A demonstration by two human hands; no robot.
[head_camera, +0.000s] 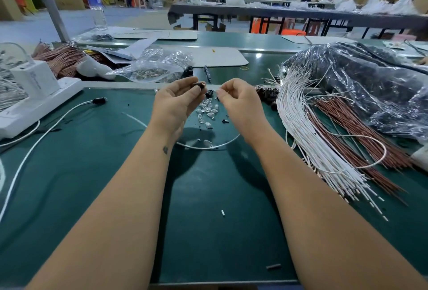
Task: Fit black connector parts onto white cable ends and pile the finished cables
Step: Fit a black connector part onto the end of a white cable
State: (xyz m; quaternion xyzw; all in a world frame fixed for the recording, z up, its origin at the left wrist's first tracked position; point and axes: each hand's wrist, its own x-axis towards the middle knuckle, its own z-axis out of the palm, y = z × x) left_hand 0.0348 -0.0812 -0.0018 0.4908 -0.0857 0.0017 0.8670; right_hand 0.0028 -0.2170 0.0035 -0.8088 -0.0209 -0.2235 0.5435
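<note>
My left hand (177, 102) is raised over the green table and pinches a small black connector part (198, 85) between thumb and fingertips. My right hand (240, 98) is level with it, its fingers curled and pinching the end of a white cable (208, 147) that loops down under both wrists. The two hands are a short gap apart. Between them on the mat lie small clear bulbs (207, 110) and another black connector (209, 93). A heap of dark connectors (268, 94) sits just right of my right hand.
A large bundle of white cables (308, 132) and brown wires (356, 137) fans out at the right, beside a dark plastic bag (361, 81). A white power strip with charger (34, 95) stands at the left, with a plugged white cable (69, 109). Clear bags (150, 69) lie behind.
</note>
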